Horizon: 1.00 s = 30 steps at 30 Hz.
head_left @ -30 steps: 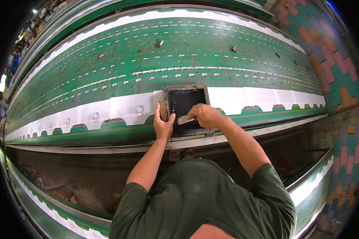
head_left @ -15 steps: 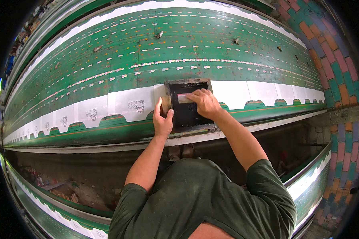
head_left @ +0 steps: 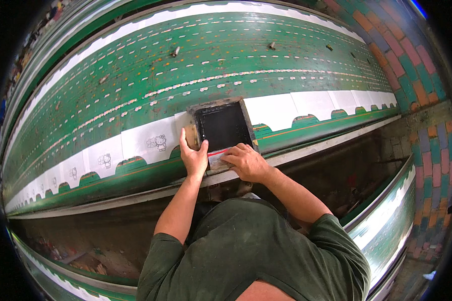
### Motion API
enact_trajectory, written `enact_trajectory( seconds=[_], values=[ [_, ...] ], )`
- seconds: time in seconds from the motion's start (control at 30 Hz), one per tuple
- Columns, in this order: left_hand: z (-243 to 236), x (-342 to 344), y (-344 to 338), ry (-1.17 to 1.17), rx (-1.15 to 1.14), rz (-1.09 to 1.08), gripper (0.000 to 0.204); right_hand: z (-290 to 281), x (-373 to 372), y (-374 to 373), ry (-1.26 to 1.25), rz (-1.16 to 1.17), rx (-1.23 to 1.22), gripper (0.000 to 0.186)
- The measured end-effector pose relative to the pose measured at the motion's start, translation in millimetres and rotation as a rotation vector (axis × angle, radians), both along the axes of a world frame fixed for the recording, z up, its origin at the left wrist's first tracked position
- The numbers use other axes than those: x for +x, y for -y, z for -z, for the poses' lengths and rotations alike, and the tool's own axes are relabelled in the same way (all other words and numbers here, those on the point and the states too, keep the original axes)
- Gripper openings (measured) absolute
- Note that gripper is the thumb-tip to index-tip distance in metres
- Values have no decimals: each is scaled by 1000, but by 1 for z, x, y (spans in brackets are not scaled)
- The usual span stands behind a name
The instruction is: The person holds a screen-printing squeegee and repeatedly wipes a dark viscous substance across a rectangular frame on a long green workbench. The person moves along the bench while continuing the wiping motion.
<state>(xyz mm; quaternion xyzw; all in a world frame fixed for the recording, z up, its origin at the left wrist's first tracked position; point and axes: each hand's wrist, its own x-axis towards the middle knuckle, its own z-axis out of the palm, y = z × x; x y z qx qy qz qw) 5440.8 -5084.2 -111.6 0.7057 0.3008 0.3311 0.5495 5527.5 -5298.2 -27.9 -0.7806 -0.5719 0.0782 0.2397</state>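
A screen printing frame (head_left: 216,104) with a dark rim lies tilted on the row of white cut pieces, its mesh (head_left: 227,128) coated in black ink. My left hand (head_left: 194,159) grips the frame's left side, thumb on the rim and fingers along the outside. In my right hand (head_left: 250,163) is a squeegee (head_left: 217,160) with a red strip along one edge, pressed at the near end of the mesh. Left of the frame, white pieces (head_left: 114,148) bear black outline cartoon figures. To its right, the white pieces (head_left: 271,111) look unprinted.
A long green table (head_left: 150,80) stretches across, dotted with rows of small printed marks. Small metal clips (head_left: 176,51) stand on it. A pale rail (head_left: 306,153) runs along its near edge. Behind me is another green table (head_left: 381,236); coloured brick paving (head_left: 427,170) lies at right.
My right hand has drawn the squeegee from the far part of the mesh to its near end. My left hand stays on the frame. The whole view has shifted slightly.
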Motion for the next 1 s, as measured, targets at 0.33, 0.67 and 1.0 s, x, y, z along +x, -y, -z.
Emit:
enact_trajectory(
  seconds=[0.33, 0.67, 1.0],
  values=[
    [-18, 27, 49, 64, 213, -35, 95, 27, 41, 103, -386, 576, 383, 33],
    [-2, 135, 187, 102, 139, -25, 94, 37, 135, 234, -306, 573, 407, 30],
    [9, 158, 213, 47, 152, -51, 98, 0, 157, 222, 185, -74, 65, 54]
  ],
)
